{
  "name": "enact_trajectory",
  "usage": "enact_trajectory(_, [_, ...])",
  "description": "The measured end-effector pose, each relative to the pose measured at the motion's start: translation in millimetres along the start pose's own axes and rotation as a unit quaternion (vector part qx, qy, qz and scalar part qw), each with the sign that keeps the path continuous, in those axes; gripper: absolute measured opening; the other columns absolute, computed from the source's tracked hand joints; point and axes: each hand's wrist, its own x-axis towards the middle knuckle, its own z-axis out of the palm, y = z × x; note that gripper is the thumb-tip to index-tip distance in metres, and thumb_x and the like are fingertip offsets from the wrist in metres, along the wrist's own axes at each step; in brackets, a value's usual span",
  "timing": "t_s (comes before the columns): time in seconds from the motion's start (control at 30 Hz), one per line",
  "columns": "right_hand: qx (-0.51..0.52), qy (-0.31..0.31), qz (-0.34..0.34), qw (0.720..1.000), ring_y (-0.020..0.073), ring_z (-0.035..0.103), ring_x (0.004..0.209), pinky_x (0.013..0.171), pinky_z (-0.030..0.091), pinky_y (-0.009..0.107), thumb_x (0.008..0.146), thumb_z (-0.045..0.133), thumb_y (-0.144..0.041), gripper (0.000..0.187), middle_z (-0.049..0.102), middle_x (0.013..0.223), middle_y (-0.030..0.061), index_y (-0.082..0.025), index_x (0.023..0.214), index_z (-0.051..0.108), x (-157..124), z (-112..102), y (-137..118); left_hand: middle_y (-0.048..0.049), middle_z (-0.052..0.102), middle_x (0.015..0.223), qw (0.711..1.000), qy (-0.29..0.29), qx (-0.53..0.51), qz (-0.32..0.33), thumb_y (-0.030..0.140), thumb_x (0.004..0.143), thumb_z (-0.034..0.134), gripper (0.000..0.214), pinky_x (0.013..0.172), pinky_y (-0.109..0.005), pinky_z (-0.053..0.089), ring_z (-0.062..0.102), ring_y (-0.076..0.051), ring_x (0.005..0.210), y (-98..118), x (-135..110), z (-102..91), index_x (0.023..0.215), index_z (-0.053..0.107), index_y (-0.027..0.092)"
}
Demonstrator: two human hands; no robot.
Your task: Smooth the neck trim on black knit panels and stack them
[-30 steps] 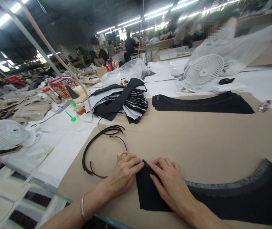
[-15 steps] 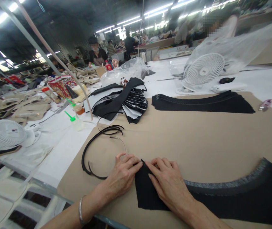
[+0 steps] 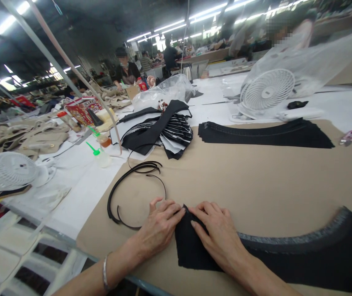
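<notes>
A large black fabric piece with a curved, greyish fuzzy upper edge lies along the front of the brown board. At its left end, my left hand is closed, thumb and fingertips pinching the top corner. My right hand rests on the same piece just to the right, its fingertips gripping the top edge close to the left fingers. Beside my left hand, a thin black strip curves down out of a loose bundle of black strips. Whether the strip's end is under my left fingers is hidden.
Brown board covers the table. Farther back lie a stack of curved black pieces and a fanned black pile. White fans stand right and left. Green-tipped bottles sit to the left; people work in the background.
The view has shifted slightly, moving the surroundings a little to the right. Both hands stay at the fabric's corner, with the right fingers very slightly shifted.
</notes>
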Motion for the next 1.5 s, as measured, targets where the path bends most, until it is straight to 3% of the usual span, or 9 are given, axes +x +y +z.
enact_trajectory(0.33, [-0.004, 0.016, -0.001, 1.0, 0.0202, 0.052, 0.099, 0.081, 0.033, 0.037, 0.089, 0.052, -0.017, 0.032, 0.061, 0.103, 0.0028, -0.028, 0.119, 0.057, 0, 7, 3, -0.0065, 0.063, 0.114, 1.0, 0.002, -0.001, -0.02, 0.013, 0.093, 0.042, 0.034, 0.102, -0.043, 0.022, 0.05, -0.02, 0.114, 3, -1, 0.5, 0.124, 0.053, 0.022])
enact_trajectory(0.6, [-0.029, 0.046, 0.007, 0.999, 0.0219, 0.051, 0.098, 0.081, 0.031, 0.037, 0.086, 0.052, -0.013, 0.034, 0.063, 0.104, 0.0049, -0.023, 0.118, 0.057, 0, 12, 1, -0.0044, 0.066, 0.11, 0.996, 0.02, -0.063, -0.058, 0.014, 0.092, 0.043, 0.028, 0.102, -0.045, 0.02, 0.05, -0.02, 0.11, 6, 5, -5.3, 0.115, 0.058, 0.022])
enact_trajectory(0.73, [-0.036, 0.033, 0.015, 0.999, 0.0227, 0.05, 0.099, 0.082, 0.031, 0.038, 0.087, 0.051, -0.013, 0.035, 0.062, 0.106, 0.005, -0.021, 0.12, 0.055, 0, 10, -2, -0.0018, 0.067, 0.104, 0.984, 0.015, -0.132, -0.121, 0.015, 0.088, 0.051, 0.024, 0.099, -0.045, 0.025, 0.051, -0.02, 0.108, 4, 11, -9.3, 0.11, 0.058, 0.024])
enact_trajectory(0.83, [-0.038, 0.028, 0.021, 0.999, 0.0234, 0.05, 0.099, 0.081, 0.031, 0.038, 0.086, 0.051, -0.013, 0.034, 0.062, 0.105, 0.0049, -0.021, 0.119, 0.056, 0, 10, -3, -0.0023, 0.065, 0.104, 0.969, 0.053, -0.158, -0.181, 0.015, 0.086, 0.054, 0.025, 0.095, -0.041, 0.031, 0.052, -0.019, 0.105, 4, 11, -9.6, 0.109, 0.059, 0.024])
enact_trajectory(0.93, [-0.026, 0.03, 0.023, 0.999, 0.023, 0.05, 0.099, 0.081, 0.031, 0.038, 0.086, 0.051, -0.013, 0.032, 0.062, 0.104, 0.0038, -0.023, 0.115, 0.057, 1, 11, -1, -0.0039, 0.061, 0.108, 0.981, 0.08, -0.122, -0.131, 0.012, 0.089, 0.047, 0.028, 0.094, -0.042, 0.029, 0.051, -0.02, 0.105, 8, 7, -8.0, 0.106, 0.064, 0.028])
enact_trajectory(1.07, [-0.003, 0.033, 0.018, 0.999, 0.0217, 0.05, 0.098, 0.081, 0.031, 0.037, 0.085, 0.053, -0.012, 0.029, 0.061, 0.103, 0.0017, -0.025, 0.11, 0.058, 1, 10, 0, -0.0043, 0.06, 0.109, 0.996, 0.042, -0.059, -0.049, 0.009, 0.09, 0.043, 0.039, 0.095, -0.046, 0.023, 0.049, -0.021, 0.107, 17, 2, -5.1, 0.115, 0.061, 0.032])
enact_trajectory(1.3, [0.006, 0.044, 0.006, 0.999, 0.0216, 0.051, 0.096, 0.08, 0.031, 0.037, 0.087, 0.055, -0.016, 0.023, 0.061, 0.1, 0.0023, -0.026, 0.107, 0.06, -1, 8, 1, -0.0046, 0.061, 0.112, 0.999, -0.003, -0.012, -0.05, 0.009, 0.09, 0.043, 0.04, 0.099, -0.047, 0.022, 0.049, -0.021, 0.109, 16, 3, 0.7, 0.122, 0.056, 0.028])
enact_trajectory(1.5, [0.011, 0.054, 0.015, 0.998, 0.0199, 0.053, 0.096, 0.079, 0.032, 0.036, 0.087, 0.05, -0.011, 0.028, 0.06, 0.101, 0.0032, -0.026, 0.107, 0.061, -1, 8, 2, -0.0059, 0.062, 0.112, 0.999, 0.019, -0.013, -0.037, 0.016, 0.094, 0.043, 0.034, 0.1, -0.046, 0.021, 0.047, -0.021, 0.112, 16, -3, 8.2, 0.125, 0.053, 0.025])
